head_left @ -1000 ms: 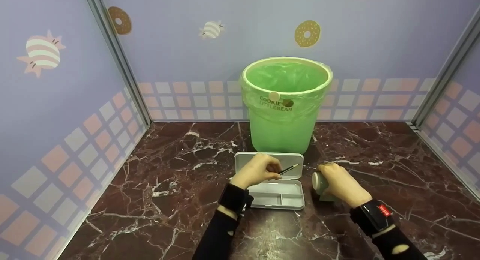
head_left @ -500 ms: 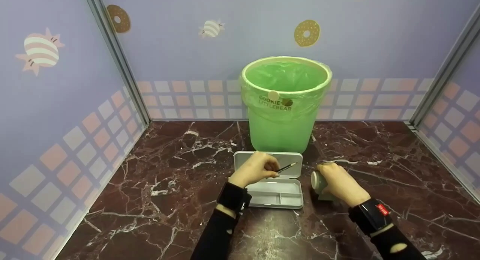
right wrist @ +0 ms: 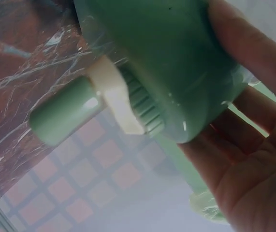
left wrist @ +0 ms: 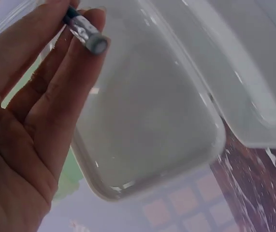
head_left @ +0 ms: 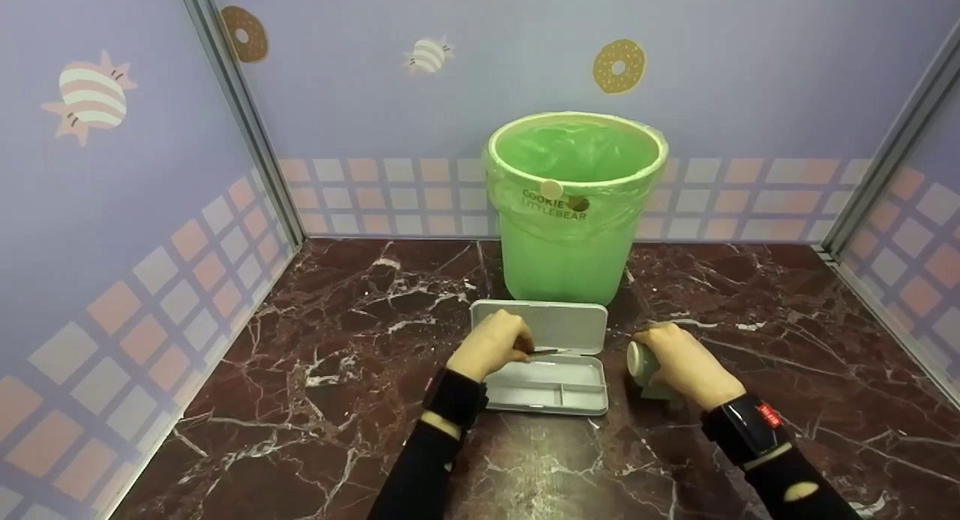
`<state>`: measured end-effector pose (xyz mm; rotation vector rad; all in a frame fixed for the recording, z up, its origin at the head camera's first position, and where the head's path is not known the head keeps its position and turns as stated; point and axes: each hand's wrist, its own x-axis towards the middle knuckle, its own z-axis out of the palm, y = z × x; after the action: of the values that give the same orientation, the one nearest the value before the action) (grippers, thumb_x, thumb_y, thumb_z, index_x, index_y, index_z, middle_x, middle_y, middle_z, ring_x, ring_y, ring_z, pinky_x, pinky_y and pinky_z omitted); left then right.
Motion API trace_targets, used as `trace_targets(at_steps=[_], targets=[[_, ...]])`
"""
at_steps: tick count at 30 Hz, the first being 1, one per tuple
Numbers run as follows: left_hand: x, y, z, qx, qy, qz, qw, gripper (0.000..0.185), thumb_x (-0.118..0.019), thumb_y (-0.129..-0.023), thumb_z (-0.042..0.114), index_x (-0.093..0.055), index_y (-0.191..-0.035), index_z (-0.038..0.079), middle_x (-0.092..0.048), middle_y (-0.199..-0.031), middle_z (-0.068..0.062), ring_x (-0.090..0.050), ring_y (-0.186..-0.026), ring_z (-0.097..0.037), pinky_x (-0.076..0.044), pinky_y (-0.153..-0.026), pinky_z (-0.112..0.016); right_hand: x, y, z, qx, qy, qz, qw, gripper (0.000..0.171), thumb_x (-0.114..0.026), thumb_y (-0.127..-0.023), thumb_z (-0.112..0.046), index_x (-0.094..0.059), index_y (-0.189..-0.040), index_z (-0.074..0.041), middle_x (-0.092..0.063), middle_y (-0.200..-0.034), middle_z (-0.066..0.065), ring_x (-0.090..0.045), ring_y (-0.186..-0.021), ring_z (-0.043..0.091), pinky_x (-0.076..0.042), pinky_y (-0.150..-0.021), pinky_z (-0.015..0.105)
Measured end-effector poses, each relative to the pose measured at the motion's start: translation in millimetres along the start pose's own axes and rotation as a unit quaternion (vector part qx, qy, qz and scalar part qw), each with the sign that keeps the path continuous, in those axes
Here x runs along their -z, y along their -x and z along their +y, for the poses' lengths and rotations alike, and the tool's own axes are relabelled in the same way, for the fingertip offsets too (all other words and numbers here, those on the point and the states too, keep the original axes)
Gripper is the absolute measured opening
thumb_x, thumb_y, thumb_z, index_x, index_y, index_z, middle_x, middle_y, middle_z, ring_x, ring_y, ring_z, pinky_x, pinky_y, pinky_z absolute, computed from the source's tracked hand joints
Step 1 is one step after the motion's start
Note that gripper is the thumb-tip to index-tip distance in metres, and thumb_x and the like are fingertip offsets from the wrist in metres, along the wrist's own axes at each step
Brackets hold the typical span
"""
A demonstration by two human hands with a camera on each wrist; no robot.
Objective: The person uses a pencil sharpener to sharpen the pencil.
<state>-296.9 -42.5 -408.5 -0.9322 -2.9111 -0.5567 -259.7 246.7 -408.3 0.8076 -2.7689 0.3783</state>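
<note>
Lowered since a second ago, the left hand (head_left: 491, 345) is pinching a pencil (head_left: 541, 351) over the open case (head_left: 551, 385); beyond it, the bin (head_left: 574, 205) reads "COOKIE LITTLEBEAR". Left wrist view is showing the pencil's metal end (left wrist: 90, 37). Right wrist view is showing the right hand (right wrist: 254, 164) gripping a green crank sharpener (right wrist: 162, 63).

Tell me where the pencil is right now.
In the head view the pencil is pinched in the left hand, low over the open pencil case, just in front of the green bin.

Staged recording booth, perhaps — pastel cartoon wall panels (head_left: 112, 205), marble-look tabletop (head_left: 337, 295), green bin (head_left: 574, 227)
</note>
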Motion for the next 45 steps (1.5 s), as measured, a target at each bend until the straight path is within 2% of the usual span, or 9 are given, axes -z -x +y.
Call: trace_targets(at_steps=[5,9,15,20,27,34,40,45], targets=[[-5.7,3.1,-6.0,0.011,-0.074,-0.001,0.9972,0.011,-0.085,-0.072,0.017,-0.078,-0.080,0.012,-0.077,-0.084,-0.002,-0.071,-0.078,-0.020,-0.058,-0.076,-0.031,3,6,13,0.007,0.006,0.008,1.000,0.042,-0.081,-0.045,0.014,-0.062,-0.075,-0.009,-0.064,-0.074,0.003,-0.062,-0.072,0.022,-0.053,-0.065,0.038],[-13.4,1.3,-7.7,-0.006,-0.126,-0.006,0.9920,0.011,-0.086,-0.070,0.013,-0.077,-0.076,0.011,-0.076,-0.082,-0.003,-0.071,-0.076,-0.023,-0.058,-0.072,-0.034,8,13,23,-0.015,0.003,0.007,1.000,0.041,-0.079,-0.044,0.015,-0.061,-0.071,-0.010,-0.063,-0.072,0.002,-0.061,-0.069,0.020,-0.052,-0.063,0.036],[-23.3,-0.8,-7.5,-0.035,-0.162,-0.010,0.9862,0.014,-0.087,-0.063,0.008,-0.074,-0.069,0.009,-0.074,-0.076,-0.003,-0.071,-0.073,-0.024,-0.057,-0.066,-0.032,12,16,29,-0.030,0.004,-0.001,1.000,0.039,-0.082,-0.045,0.011,-0.063,-0.073,-0.008,-0.064,-0.073,0.004,-0.062,-0.071,0.024,-0.052,-0.066,0.041],[-26.1,-1.8,-9.0,-0.039,-0.166,-0.016,0.9852,0.016,-0.088,-0.061,0.009,-0.074,-0.068,0.010,-0.074,-0.075,-0.003,-0.072,-0.073,-0.024,-0.057,-0.065,-0.032,12,15,29,-0.028,0.011,0.003,1.000,0.042,-0.084,-0.043,0.010,-0.064,-0.077,-0.007,-0.065,-0.074,0.006,-0.062,-0.073,0.028,-0.052,-0.068,0.044],[-26.3,-0.6,-11.3,-0.030,-0.162,-0.020,0.9862,0.017,-0.088,-0.063,0.011,-0.074,-0.070,0.010,-0.073,-0.074,-0.002,-0.071,-0.072,-0.023,-0.057,-0.065,-0.033,9,17,31,-0.024,-0.003,0.014,1.000,0.046,-0.081,-0.045,0.011,-0.067,-0.085,-0.006,-0.068,-0.083,0.009,-0.064,-0.082,0.033,-0.053,-0.076,0.050],[-27.6,1.4,-12.2,-0.029,-0.170,-0.013,0.9850,0.015,-0.088,-0.064,0.013,-0.074,-0.070,0.011,-0.073,-0.074,-0.001,-0.071,-0.072,-0.023,-0.057,-0.064,-0.033,9,18,31,-0.021,-0.013,0.022,0.999,0.043,-0.081,-0.045,0.010,-0.067,-0.083,-0.005,-0.067,-0.082,0.009,-0.064,-0.080,0.031,-0.053,-0.075,0.049],[-22.2,9.4,-6.8,-0.034,-0.174,0.026,0.9838,0.013,-0.086,-0.068,0.014,-0.076,-0.076,0.012,-0.075,-0.078,-0.001,-0.071,-0.072,-0.023,-0.057,-0.064,-0.034,10,18,31,-0.031,-0.038,0.013,0.999,0.046,-0.080,-0.050,0.009,-0.070,-0.092,-0.006,-0.070,-0.087,0.007,-0.065,-0.083,0.029,-0.054,-0.078,0.049],[-11.6,11.8,9.2,-0.035,-0.135,0.063,0.9883,0.011,-0.080,-0.079,0.022,-0.075,-0.084,0.013,-0.076,-0.085,-0.001,-0.072,-0.077,-0.022,-0.058,-0.068,-0.035,10,17,33,-0.025,-0.031,0.007,0.999,0.040,-0.079,-0.052,0.007,-0.068,-0.088,-0.006,-0.068,-0.083,0.006,-0.063,-0.079,0.025,-0.053,-0.075,0.046]])
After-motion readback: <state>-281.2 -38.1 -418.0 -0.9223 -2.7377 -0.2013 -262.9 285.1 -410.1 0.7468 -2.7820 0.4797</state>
